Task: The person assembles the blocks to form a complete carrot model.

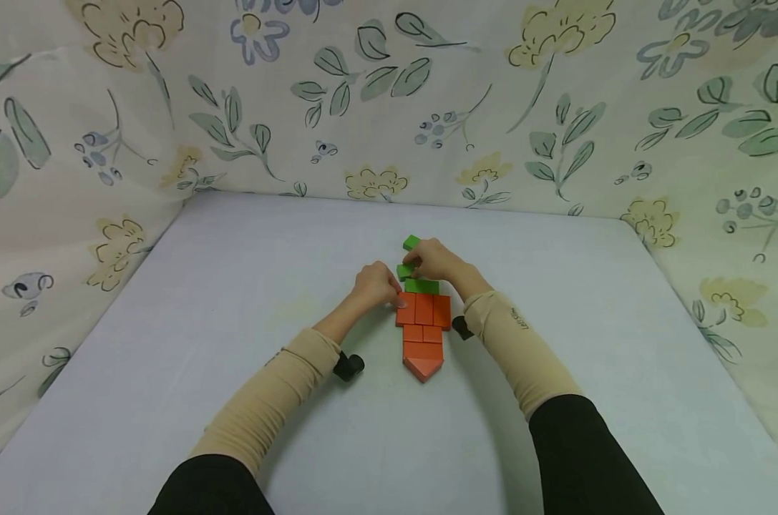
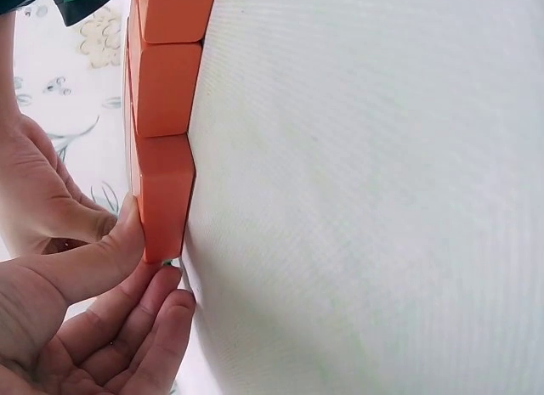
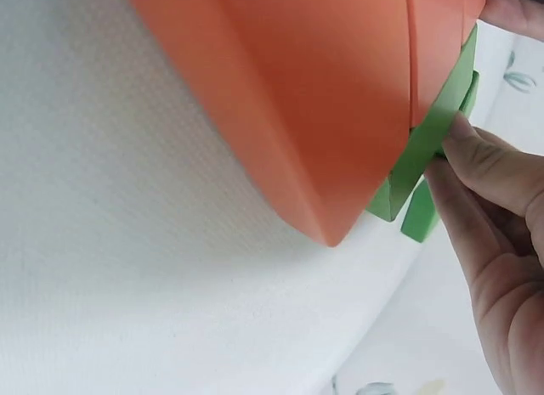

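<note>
My left hand is at the left side of a flat figure of orange blocks. Its thumb and fingers pinch the corner of the left orange block in the widest row. Against the far side of that row lies a long green block. My right hand reaches just beyond it, thumb and forefinger pinched on a small green block, partly hidden by the fingers. Another green block lies farther back, beside the right knuckles.
Towards the near side the figure narrows through smaller orange blocks to a pointed orange block. All lie on a white table. Floral cloth hangs behind and at both sides. Each wrist carries a small black camera.
</note>
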Demonstrator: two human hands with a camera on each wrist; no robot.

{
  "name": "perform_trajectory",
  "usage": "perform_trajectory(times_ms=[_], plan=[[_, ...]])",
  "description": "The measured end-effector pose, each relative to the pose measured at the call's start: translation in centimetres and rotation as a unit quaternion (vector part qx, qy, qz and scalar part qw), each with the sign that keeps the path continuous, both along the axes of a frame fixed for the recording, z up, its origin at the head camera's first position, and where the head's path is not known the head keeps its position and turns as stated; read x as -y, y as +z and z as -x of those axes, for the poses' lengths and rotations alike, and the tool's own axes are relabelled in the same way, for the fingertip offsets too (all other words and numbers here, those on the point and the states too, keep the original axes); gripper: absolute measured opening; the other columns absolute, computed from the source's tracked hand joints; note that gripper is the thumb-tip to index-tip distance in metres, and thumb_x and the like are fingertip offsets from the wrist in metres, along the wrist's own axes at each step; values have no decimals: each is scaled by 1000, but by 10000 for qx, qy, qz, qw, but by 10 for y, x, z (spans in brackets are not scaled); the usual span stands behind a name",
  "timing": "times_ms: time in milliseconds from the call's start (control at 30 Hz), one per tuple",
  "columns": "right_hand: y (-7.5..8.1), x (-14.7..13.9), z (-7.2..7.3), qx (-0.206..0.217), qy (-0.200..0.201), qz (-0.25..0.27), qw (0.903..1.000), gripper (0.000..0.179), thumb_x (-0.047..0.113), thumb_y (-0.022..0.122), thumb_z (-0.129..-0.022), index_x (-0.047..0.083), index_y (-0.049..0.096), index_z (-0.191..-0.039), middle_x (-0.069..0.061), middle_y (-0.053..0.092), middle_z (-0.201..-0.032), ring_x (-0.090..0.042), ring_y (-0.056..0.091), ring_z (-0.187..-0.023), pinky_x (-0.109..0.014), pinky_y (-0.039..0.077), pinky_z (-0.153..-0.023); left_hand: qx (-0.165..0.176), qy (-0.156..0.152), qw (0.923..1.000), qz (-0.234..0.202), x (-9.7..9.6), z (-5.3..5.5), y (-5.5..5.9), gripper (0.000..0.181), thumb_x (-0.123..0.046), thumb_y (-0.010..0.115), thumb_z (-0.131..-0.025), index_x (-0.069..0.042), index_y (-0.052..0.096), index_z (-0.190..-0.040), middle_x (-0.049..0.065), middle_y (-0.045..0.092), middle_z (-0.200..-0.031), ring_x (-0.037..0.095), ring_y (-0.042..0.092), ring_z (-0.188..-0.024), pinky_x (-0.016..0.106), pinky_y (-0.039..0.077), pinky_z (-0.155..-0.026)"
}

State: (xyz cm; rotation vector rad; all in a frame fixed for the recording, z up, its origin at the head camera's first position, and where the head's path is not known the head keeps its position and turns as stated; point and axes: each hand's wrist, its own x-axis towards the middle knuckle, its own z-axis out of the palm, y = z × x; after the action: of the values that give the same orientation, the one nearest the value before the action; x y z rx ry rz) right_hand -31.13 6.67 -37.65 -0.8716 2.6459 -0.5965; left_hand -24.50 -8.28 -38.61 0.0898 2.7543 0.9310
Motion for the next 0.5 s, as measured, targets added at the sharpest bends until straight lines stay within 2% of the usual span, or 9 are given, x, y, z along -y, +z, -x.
perform_trajectory(times_ms=[333,500], plan=[[6,-1,-1,93,125,65,9999,28,-8,66,-86,-11,67,-114,-23,68,-111,-32,65,-103,-38,50,-91,-6,-4,10000,55,1,1,0,22,-17,87,-74,-3,78,-89,7,74,-84,23,64,-83,35,50,-78],[3,-5,7,-307,-251,199,9990,28,-10,58,-89,-9,67,-115,-23,68,-112,-33,64,-103,-40,50,-90,27,-10,10000,34,0,1,0,22,-17,86,-74,-3,78,-89,7,74,-83,23,64,-83,35,50,-79]])
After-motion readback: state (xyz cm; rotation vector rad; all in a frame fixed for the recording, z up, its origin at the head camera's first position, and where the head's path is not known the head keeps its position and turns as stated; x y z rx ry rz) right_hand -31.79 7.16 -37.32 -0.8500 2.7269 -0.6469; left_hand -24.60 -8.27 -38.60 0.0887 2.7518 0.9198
